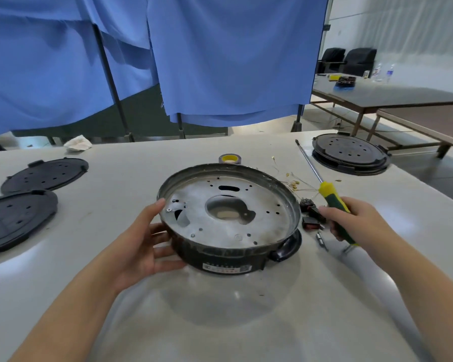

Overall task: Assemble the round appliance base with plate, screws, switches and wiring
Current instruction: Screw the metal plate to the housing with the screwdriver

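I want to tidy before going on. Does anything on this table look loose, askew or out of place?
Yes. Thin wires lie tangled and scattered right of the base, with small switches and a metal bit loose beside them. The base also looks tilted, tipped by the left hand. No damage shows.

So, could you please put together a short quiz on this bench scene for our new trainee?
1. True or false: the right hand grips the screwdriver.
2. What does the left hand steady?
A. tape roll
B. round base
C. black lid
3. Fill in: the switches lie on the table to the ___ of the round base.

Key: 1 true; 2 B; 3 right.
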